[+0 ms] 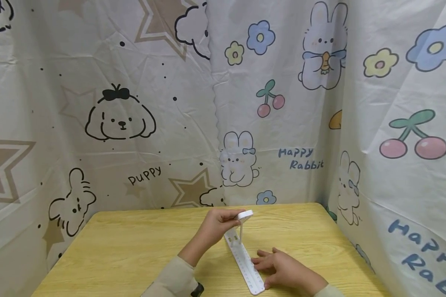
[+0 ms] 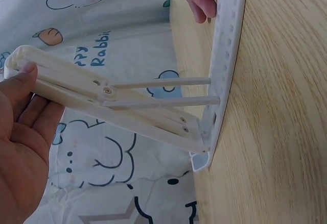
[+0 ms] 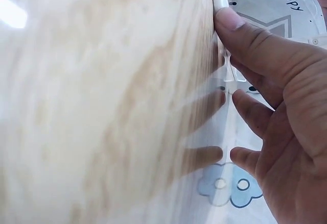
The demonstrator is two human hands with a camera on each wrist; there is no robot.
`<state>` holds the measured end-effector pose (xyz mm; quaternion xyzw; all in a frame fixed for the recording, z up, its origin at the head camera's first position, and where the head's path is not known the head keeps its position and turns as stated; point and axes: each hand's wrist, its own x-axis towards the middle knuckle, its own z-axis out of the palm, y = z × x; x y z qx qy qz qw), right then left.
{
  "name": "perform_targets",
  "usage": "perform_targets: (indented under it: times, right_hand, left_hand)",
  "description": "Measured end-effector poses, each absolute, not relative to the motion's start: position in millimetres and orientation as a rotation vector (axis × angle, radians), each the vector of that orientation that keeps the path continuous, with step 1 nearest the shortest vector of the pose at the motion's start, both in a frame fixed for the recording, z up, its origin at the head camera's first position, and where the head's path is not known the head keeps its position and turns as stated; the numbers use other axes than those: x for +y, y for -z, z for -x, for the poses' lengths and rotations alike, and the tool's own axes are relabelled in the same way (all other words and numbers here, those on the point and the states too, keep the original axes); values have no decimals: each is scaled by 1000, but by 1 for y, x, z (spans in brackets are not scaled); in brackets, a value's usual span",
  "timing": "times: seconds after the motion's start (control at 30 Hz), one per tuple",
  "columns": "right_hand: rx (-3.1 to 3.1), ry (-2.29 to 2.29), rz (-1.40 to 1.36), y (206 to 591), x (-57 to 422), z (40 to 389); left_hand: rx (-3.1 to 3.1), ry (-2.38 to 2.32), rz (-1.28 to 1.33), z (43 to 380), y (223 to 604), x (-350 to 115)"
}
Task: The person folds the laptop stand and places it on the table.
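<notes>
A white plastic folding stand (image 1: 250, 270) lies with its long slotted base on the table, pointing toward the near edge. Its upper arm (image 2: 76, 99) is tilted up from the base, and two thin struts (image 2: 163, 102) link the two parts. My left hand (image 1: 216, 225) pinches the raised end of that arm between thumb and fingers. Beside the base, on its right, is my right hand (image 1: 285, 270). In the right wrist view, the right thumb (image 3: 230, 20) touches the base's edge, while the other fingers are spread close to the tabletop.
The wood-grain table (image 1: 134, 247) reaches back to a printed curtain (image 1: 193, 123) with cartoon animals, which also hangs along both sides. A dark band (image 1: 198, 289) shows at the left sleeve.
</notes>
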<state>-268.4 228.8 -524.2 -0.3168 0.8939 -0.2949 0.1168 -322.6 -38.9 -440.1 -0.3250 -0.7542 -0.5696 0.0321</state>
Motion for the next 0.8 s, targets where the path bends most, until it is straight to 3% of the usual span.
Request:
perform_targets:
  times: [0.8]
  right_hand:
    - [2658,930,850,528,211,256]
  left_hand:
    - [-2236,1833,834,320,447,-45]
